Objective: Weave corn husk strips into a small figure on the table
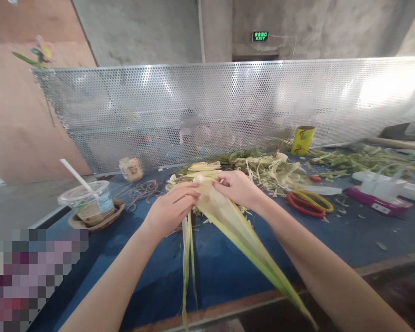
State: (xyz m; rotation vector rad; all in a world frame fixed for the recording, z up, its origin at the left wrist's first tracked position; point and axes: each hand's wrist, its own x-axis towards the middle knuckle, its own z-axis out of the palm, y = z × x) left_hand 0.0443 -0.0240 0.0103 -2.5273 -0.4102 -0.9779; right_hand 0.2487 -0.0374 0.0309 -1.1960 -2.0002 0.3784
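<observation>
Head view: the left hand (173, 205) and right hand (239, 189) pinch a pale husk (242, 234) by its broad end at mid-frame, probably so it stays spread; it lies between them, tip trailing lower right. Beyond, heaped husks (268, 169) seem kept within reach on the tabletop (228, 272).

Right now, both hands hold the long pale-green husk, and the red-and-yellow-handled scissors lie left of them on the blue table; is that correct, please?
Only the side is wrong: the head view shows the red-and-yellow-handled scissors on the blue table, right of the left hand and right hand, which hold the long pale-green husk.
</observation>
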